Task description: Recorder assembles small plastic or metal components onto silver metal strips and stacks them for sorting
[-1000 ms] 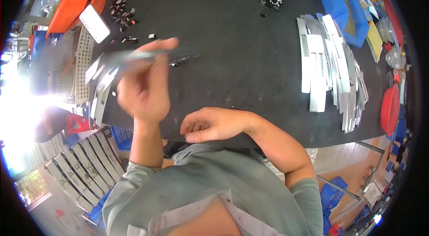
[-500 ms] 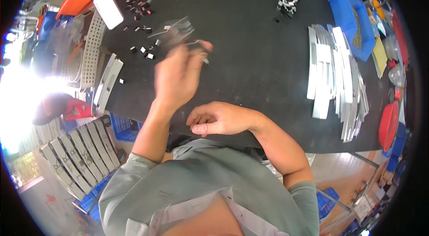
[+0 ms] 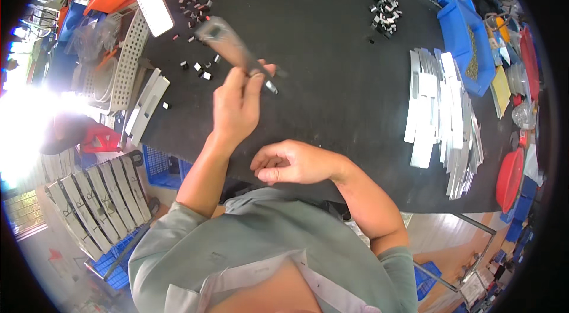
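Note:
My left hand (image 3: 236,103) is closed, thumb and fingers pinching one end of a long, shiny metal plate (image 3: 228,46). The plate slants up and to the left above the dark table, blurred by motion, with a cut-out near its far end. Close to that end lie small black and white pieces (image 3: 204,70), and more reach toward the back. My right hand (image 3: 299,162) rests at the table's near edge, fingers loosely curled with a gap to the thumb. Nothing shows in it; its palm is partly hidden.
On the right stand overlapping silver metal strips (image 3: 424,117), with blue bins (image 3: 468,40) behind and a red basin (image 3: 510,180) at the edge. Another heap of small black and white pieces (image 3: 385,8) lies at the back. A phone (image 3: 155,10) leans by a perforated basket (image 3: 131,55) on the left.
The metal plate has turned and swung in my left hand, and now stretches out more plainly up to the left. My right hand has barely moved. The whole view has shifted slightly.

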A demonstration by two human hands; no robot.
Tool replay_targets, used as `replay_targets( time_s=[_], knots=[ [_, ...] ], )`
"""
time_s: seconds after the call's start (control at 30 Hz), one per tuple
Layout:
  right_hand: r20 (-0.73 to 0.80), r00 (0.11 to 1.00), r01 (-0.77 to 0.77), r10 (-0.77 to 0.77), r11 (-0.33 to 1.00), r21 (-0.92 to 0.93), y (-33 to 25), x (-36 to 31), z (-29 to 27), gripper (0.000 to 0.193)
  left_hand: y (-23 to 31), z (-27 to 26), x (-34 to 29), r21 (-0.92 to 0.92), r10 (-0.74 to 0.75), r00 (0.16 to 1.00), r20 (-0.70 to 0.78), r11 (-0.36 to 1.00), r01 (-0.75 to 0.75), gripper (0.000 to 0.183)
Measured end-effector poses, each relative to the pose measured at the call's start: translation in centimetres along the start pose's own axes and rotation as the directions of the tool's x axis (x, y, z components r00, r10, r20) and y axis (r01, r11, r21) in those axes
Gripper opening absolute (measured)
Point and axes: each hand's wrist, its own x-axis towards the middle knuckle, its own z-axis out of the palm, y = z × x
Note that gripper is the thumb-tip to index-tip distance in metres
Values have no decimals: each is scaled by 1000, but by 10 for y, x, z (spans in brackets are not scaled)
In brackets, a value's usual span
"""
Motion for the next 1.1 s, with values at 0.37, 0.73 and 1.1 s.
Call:
replay_targets(
  time_s=[0.37, 0.73, 1.1],
  knots=[
    [-24, 1000, -8, 9, 999, 41, -3, 1, -1, 36, 3, -6, -4, -30, 167, 984, -62, 985, -169, 11],
    [-643, 326, -119, -693, 644, -755, -25, -3, -19, 35, -4, 6, -1, -614, -140, 986, -92, 787, 55, 28],
    [-511, 309, -116, -802, 502, -857, -16, 5, -12, 26, -4, 17, -11, -828, -212, 974, 84, 529, 187, 28]
  ],
)
